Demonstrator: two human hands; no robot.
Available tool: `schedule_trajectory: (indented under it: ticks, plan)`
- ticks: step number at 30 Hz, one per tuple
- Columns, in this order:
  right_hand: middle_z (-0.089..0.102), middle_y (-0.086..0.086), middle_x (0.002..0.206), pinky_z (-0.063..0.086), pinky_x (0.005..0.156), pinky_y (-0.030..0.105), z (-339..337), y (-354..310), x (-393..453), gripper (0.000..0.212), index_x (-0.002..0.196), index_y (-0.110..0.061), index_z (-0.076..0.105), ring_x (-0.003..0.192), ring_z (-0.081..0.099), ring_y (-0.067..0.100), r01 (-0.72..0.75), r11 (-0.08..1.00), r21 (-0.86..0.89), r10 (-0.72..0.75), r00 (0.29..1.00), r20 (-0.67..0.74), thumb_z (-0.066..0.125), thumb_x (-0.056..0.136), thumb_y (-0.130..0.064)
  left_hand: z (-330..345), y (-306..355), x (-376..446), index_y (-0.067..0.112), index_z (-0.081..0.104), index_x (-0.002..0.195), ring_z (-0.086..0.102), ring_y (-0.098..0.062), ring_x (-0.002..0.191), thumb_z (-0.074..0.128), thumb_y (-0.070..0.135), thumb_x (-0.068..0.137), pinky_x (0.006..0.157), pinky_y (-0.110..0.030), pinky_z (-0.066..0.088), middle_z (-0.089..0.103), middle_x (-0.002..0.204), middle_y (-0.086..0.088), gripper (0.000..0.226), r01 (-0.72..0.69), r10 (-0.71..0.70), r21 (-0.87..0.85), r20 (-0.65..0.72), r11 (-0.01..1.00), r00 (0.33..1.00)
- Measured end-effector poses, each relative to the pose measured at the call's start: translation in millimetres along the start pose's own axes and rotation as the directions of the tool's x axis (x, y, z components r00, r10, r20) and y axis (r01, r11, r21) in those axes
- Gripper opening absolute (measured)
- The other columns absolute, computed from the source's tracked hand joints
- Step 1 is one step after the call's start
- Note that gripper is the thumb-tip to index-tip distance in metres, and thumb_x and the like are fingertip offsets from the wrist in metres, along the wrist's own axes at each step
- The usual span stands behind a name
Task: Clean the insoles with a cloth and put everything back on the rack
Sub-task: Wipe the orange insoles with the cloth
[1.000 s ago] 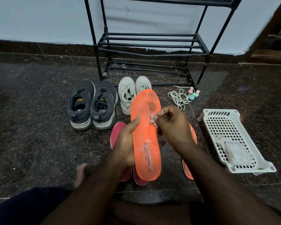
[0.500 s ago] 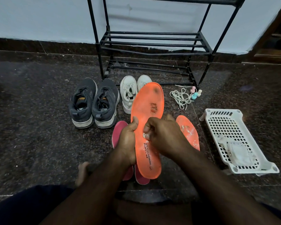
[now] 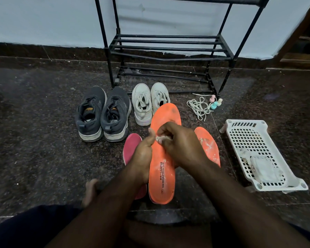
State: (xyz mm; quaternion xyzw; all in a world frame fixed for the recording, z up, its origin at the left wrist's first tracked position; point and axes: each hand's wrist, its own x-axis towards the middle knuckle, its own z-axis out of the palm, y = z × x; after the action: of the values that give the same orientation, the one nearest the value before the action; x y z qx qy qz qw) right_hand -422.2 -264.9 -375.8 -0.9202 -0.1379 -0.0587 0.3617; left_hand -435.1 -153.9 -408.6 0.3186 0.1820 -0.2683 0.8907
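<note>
Mid-scrub: left hand [image 3: 141,154] grips the orange insole [image 3: 161,176] while right hand [image 3: 179,142] pinches a small cloth [image 3: 160,138] on it; next probably wipe toward the heel.

The cloth [image 3: 160,138] is mostly hidden inside the right hand [image 3: 181,145]; the rack [image 3: 168,49] top is cut off.

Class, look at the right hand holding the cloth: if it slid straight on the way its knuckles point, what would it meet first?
Probably the left hand's thumb, at the held orange insole's left edge; depth is uncertain.
</note>
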Motion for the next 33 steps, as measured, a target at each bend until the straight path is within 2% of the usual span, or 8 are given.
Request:
schedule_trajectory:
  ticks: [3,9,12,16,22,28,31,33]
  plan:
    - [0.067,-0.004,0.083,0.048,0.072,0.037,-3,1,2,0.01,0.088,-0.021,0.063,0.078,0.061,0.016,0.015,0.998,-0.058,-0.018,0.998,-0.058,0.068,0.082,-0.015,1,0,1,0.011,0.069,0.108,0.075,-0.028,0.081,0.028,0.063,0.101,0.069,-0.038,0.06,0.075,0.093,-0.015,0.066,-0.004,0.005,0.03,-0.015,1.0,1.0]
    - [0.068,-0.01,0.081,0.052,0.073,0.035,5,-13,-11,0.014,0.087,-0.029,0.062,0.078,0.063,0.009,-0.032,0.999,-0.007,0.033,0.978,0.206,0.071,0.08,-0.021,-12,6,5,0.006,0.077,0.07,0.073,-0.027,0.071,0.031,0.065,0.099,0.07,-0.036,0.058,0.071,0.074,-0.015,0.08,-0.046,0.043,-0.043,-0.065,0.998,0.997]
    - [0.066,-0.008,0.078,0.049,0.069,0.032,0,-14,-10,0.015,0.087,-0.025,0.062,0.074,0.061,0.009,-0.042,0.997,0.072,0.034,0.994,0.108,0.074,0.079,-0.02,-12,9,6,0.003,0.072,0.101,0.071,-0.034,0.087,0.035,0.066,0.097,0.086,-0.044,0.052,0.072,0.092,-0.021,0.073,-0.044,0.039,-0.038,-0.108,0.998,0.993]
    - [0.069,-0.007,0.084,0.048,0.07,0.03,5,-19,-13,0.012,0.09,-0.025,0.064,0.08,0.063,0.009,-0.042,0.999,-0.016,0.045,0.974,0.22,0.072,0.081,-0.022,-15,9,7,0.002,0.075,0.08,0.073,-0.03,0.071,0.033,0.067,0.098,0.074,-0.038,0.054,0.072,0.077,-0.018,0.08,-0.043,0.04,-0.027,-0.123,0.999,0.992]
    - [0.066,-0.008,0.075,0.05,0.067,0.033,-10,-6,-6,0.01,0.08,-0.022,0.062,0.072,0.061,0.008,-0.096,0.995,-0.002,0.095,0.992,0.087,0.071,0.081,-0.017,-14,11,8,0.003,0.073,0.102,0.061,-0.033,0.087,0.029,0.066,0.098,0.092,-0.046,0.042,0.066,0.096,-0.019,0.076,-0.091,0.08,-0.077,-0.137,0.993,0.987]
    - [0.067,-0.002,0.082,0.048,0.075,0.037,-4,-19,-13,0.01,0.084,-0.023,0.063,0.082,0.062,0.017,0.012,0.988,-0.152,0.028,0.967,0.254,0.067,0.082,-0.014,-18,12,9,-0.003,0.071,0.095,0.074,-0.035,0.072,0.027,0.063,0.1,0.083,-0.047,0.048,0.074,0.087,-0.024,0.08,-0.122,0.116,-0.059,-0.093,0.991,0.989]
    - [0.066,-0.005,0.071,0.052,0.071,0.037,-11,-16,-14,0.012,0.08,-0.023,0.061,0.073,0.064,0.012,-0.077,0.994,-0.072,0.092,0.967,0.239,0.07,0.079,-0.014,-22,12,12,0.002,0.08,0.079,0.073,-0.031,0.064,0.021,0.064,0.1,0.078,-0.043,0.048,0.074,0.079,-0.019,0.088,-0.132,0.13,-0.016,-0.104,0.991,0.986]
    - [0.066,-0.005,0.07,0.051,0.069,0.037,-11,-16,-14,0.012,0.079,-0.021,0.06,0.07,0.064,0.012,-0.102,0.994,-0.043,0.108,0.976,0.187,0.072,0.079,-0.017,-19,13,8,0.002,0.077,0.094,0.071,-0.032,0.068,0.022,0.069,0.098,0.074,-0.039,0.055,0.073,0.086,-0.021,0.086,-0.102,0.098,-0.04,-0.088,0.994,0.991]
